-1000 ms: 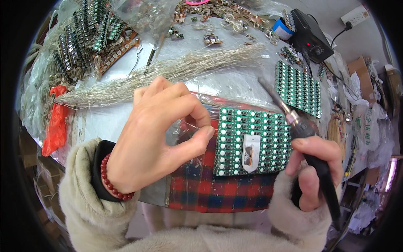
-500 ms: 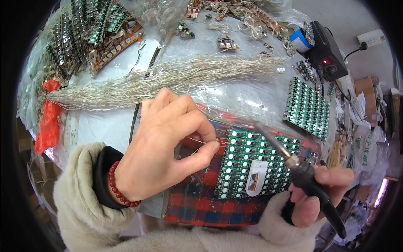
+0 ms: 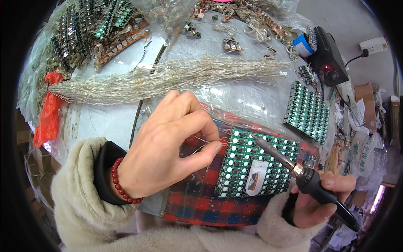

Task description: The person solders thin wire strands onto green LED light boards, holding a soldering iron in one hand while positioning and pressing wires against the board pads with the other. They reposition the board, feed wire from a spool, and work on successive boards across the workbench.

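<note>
My left hand (image 3: pixel 178 136) pinches thin wires (image 3: pixel 224 140) between thumb and forefinger, their ends reaching the upper left edge of a green circuit board panel (image 3: pixel 230 166). Rows of white round parts and black chips cover that panel, which lies on a red and blue checked cloth (image 3: pixel 197 197). On it rests a small white strip (image 3: pixel 257 185) with a rounded end. In my right hand (image 3: pixel 317 206) is a black-handled soldering iron (image 3: pixel 311 183). Its tip points up and left over the top rows of the panel; whether it touches cannot be told.
A long bundle of thin pale wires (image 3: pixel 168 80), tied with red plastic (image 3: pixel 49 115), lies across the table. Farther right are a second circuit board panel (image 3: pixel 308 111) and a black soldering station (image 3: pixel 328 56). LED strips (image 3: pixel 75 31) are heaped at the far left.
The soldering iron's tip has come down from beyond the panel's far edge to over its top rows. My left hand keeps its pinch on the wires, and the view has shifted slightly.
</note>
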Tool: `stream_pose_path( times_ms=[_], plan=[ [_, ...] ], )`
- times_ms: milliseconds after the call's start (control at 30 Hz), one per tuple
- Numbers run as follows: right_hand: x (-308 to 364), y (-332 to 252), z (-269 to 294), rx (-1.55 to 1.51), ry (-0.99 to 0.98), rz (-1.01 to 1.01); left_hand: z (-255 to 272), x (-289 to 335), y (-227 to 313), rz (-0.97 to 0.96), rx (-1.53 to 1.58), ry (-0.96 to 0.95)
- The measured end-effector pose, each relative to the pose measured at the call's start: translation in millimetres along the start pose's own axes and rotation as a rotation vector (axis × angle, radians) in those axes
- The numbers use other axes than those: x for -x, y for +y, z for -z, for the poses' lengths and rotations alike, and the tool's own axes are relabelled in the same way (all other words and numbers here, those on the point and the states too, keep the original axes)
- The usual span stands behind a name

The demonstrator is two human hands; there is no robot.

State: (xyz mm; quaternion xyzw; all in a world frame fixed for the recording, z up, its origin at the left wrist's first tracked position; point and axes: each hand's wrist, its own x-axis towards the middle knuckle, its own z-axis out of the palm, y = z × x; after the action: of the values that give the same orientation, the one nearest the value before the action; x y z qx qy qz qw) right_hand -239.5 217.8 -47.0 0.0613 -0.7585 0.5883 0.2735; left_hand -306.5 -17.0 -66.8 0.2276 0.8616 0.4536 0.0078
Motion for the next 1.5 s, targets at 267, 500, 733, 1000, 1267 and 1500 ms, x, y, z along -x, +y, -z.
stream_pose_path(
  times_ms=[267,500,733,1000,1267,1500],
  plan=[
    [-0.7,-8.9,-1.0,0.035,-0.046,-0.04,-3.9,1.1,0.7,0.008,-0.006,0.009],
    [1.6,-6.2,-4.9,0.047,-0.05,0.026,-4.0,1.5,0.7,0.0,-0.011,0.001],
    [6.5,-5.9,-10.1,0.057,-0.033,0.003,-5.4,1.8,-0.3,-0.009,-0.012,0.005],
    [6.7,-6.7,-10.9,0.069,-0.052,-0.029,-6.2,1.3,-1.7,-0.02,-0.02,0.014],
    [5.5,-6.4,-10.7,0.086,-0.063,-0.027,-4.1,2.1,-0.2,0.007,0.038,-0.017],
    [5.7,-7.3,-12.2,0.092,-0.046,-0.039,-4.0,2.6,0.1,0.003,0.047,-0.024]
  ],
)
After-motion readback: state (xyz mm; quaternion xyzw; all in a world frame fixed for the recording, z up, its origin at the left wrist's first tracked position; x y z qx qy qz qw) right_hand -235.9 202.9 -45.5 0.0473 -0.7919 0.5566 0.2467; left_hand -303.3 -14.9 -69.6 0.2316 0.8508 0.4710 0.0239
